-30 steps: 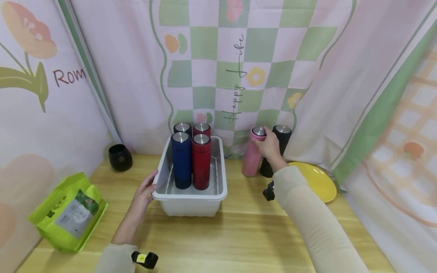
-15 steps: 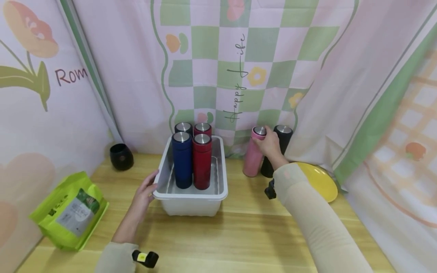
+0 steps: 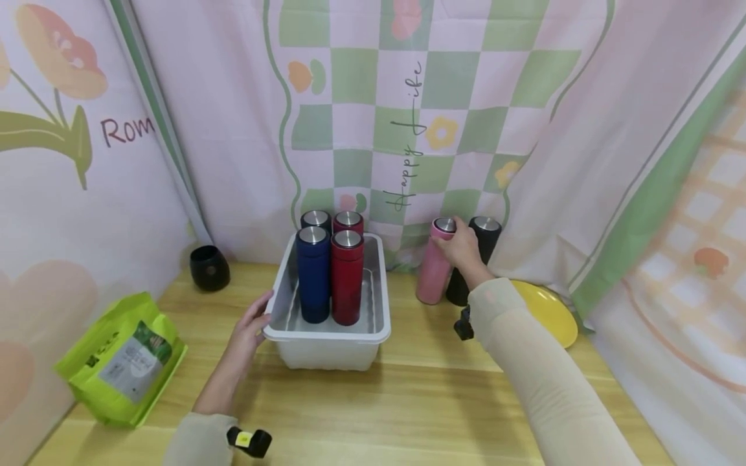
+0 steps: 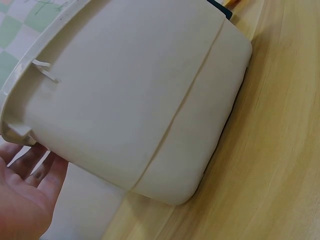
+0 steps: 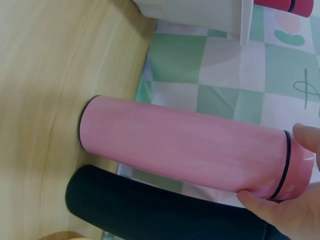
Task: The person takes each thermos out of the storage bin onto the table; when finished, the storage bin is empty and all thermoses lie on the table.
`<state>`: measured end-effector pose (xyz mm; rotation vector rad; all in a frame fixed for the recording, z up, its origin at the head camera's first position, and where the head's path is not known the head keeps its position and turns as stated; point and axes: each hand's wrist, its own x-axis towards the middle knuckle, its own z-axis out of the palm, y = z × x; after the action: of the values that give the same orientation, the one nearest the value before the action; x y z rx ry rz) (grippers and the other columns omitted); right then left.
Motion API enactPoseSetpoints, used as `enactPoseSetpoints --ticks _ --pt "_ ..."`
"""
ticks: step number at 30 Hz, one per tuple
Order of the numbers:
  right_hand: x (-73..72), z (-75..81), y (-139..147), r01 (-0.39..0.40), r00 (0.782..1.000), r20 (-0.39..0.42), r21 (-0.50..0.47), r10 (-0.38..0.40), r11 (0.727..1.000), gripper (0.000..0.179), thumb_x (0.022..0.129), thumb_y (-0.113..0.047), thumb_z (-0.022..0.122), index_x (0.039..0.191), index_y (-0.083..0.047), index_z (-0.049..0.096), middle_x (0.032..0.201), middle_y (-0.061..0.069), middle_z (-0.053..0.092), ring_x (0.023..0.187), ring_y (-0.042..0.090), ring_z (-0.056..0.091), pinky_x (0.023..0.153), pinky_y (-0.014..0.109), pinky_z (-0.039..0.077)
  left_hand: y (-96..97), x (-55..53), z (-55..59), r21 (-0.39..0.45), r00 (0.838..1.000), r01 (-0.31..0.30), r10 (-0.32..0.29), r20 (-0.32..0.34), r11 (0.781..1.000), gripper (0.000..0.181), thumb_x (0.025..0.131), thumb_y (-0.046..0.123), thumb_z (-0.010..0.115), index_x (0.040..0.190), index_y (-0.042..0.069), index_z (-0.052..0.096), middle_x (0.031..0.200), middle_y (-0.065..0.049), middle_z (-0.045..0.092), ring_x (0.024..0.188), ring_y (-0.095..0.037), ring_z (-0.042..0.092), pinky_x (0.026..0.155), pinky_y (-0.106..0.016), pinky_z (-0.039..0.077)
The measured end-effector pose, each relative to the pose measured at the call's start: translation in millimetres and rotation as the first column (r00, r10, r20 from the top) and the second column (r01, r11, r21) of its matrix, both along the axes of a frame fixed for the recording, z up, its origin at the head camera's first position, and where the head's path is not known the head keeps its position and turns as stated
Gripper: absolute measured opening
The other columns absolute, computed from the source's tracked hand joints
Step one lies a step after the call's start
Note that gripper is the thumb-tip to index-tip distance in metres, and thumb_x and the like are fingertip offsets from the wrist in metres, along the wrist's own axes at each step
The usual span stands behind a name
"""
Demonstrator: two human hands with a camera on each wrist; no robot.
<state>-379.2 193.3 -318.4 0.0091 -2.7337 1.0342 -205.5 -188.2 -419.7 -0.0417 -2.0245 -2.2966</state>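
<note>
My right hand grips the pink vacuum flask near its steel-topped lid; the flask stands upright on the table. In the right wrist view, a thumb and finger lie on either side of the pink flask's lid end. A black flask stands close beside it, partly behind my hand. At the other side, my left hand rests against the left edge of the white bin, its fingers under the rim in the left wrist view. Inside the bin stand a blue flask, a red flask and two others behind.
A yellow plate lies right of the black flask, partly covered by my right sleeve. At the left are a black cup and a bright green pouch. A patterned curtain hangs behind the wooden table.
The head view has shifted slightly. Both hands keep their places, the right at the pink flask and the left at the bin.
</note>
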Motion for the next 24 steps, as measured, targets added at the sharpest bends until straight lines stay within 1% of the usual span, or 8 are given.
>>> enactPoseSetpoints --ticks 4,6,9,12,15,21,24 --pt "4.1 5.7 0 -0.022 1.0 -0.002 0.008 0.022 1.0 0.078 0.093 -0.022 0.065 0.15 0.007 0.021 0.146 0.035 0.029 0.134 0.046 0.029 0.109 0.052 0.027 0.1 -1.0 -0.9 -0.003 1.0 0.001 -0.001 -0.002 1.0 0.053 0.101 0.002 0.034 0.151 -0.004 0.022 0.156 -0.022 0.019 0.137 -0.032 0.022 0.11 -0.054 0.022" --pt "5.8 10.4 -1 -0.034 0.999 -0.018 0.018 0.034 0.999 0.078 0.093 -0.023 0.065 0.15 0.007 0.021 0.149 0.034 0.024 0.136 0.045 0.025 0.111 0.052 0.024 0.2 -0.9 -0.9 -0.003 1.0 -0.001 0.001 -0.005 1.0 0.053 0.1 0.002 0.034 0.151 -0.004 0.022 0.156 -0.022 0.02 0.137 -0.032 0.023 0.11 -0.054 0.023" --pt "9.5 20.6 -7 -0.046 0.997 -0.053 0.04 0.048 0.998 0.077 0.094 -0.024 0.065 0.151 0.005 0.023 0.152 0.03 0.021 0.138 0.044 0.023 0.111 0.051 0.022 0.3 0.4 0.3 -0.011 1.0 -0.006 0.006 -0.008 1.0 0.053 0.1 0.002 0.034 0.151 -0.005 0.022 0.156 -0.023 0.02 0.136 -0.032 0.024 0.109 -0.053 0.024" --pt "15.3 31.6 -18 -0.069 0.995 -0.065 0.057 0.072 0.996 0.075 0.094 -0.025 0.064 0.151 0.004 0.025 0.152 0.027 0.022 0.138 0.041 0.023 0.111 0.05 0.023 0.1 2.4 2.2 -0.017 1.0 -0.007 0.007 -0.011 1.0 0.053 0.101 0.002 0.034 0.151 -0.005 0.021 0.156 -0.024 0.019 0.137 -0.033 0.023 0.109 -0.053 0.024" --pt "21.6 39.0 -32 -0.112 0.991 -0.065 0.066 0.116 0.992 0.073 0.094 -0.024 0.065 0.15 0.003 0.026 0.151 0.027 0.025 0.137 0.041 0.026 0.111 0.05 0.024 0.0 2.7 2.4 -0.021 1.0 -0.009 0.009 -0.012 1.0 0.052 0.101 0.002 0.034 0.151 -0.006 0.022 0.156 -0.024 0.019 0.137 -0.034 0.023 0.109 -0.054 0.024" --pt "30.4 41.9 -55 -0.197 0.976 -0.071 0.088 0.204 0.976 0.072 0.092 -0.024 0.068 0.148 0.002 0.032 0.15 0.026 0.031 0.137 0.039 0.028 0.112 0.048 0.023 0.8 2.5 2.7 -0.026 1.0 -0.004 0.003 -0.007 1.0 0.052 0.101 0.003 0.034 0.151 -0.005 0.022 0.155 -0.024 0.02 0.137 -0.034 0.023 0.108 -0.053 0.025" --pt "36.0 43.0 -67 -0.234 0.97 -0.044 0.082 0.238 0.969 0.073 0.091 -0.024 0.069 0.149 0.0 0.032 0.15 0.025 0.031 0.137 0.039 0.028 0.112 0.049 0.023 1.7 3.4 2.9 -0.022 1.0 0.001 -0.001 -0.004 1.0 0.052 0.101 0.003 0.034 0.151 -0.005 0.022 0.155 -0.024 0.02 0.136 -0.033 0.024 0.108 -0.053 0.025"
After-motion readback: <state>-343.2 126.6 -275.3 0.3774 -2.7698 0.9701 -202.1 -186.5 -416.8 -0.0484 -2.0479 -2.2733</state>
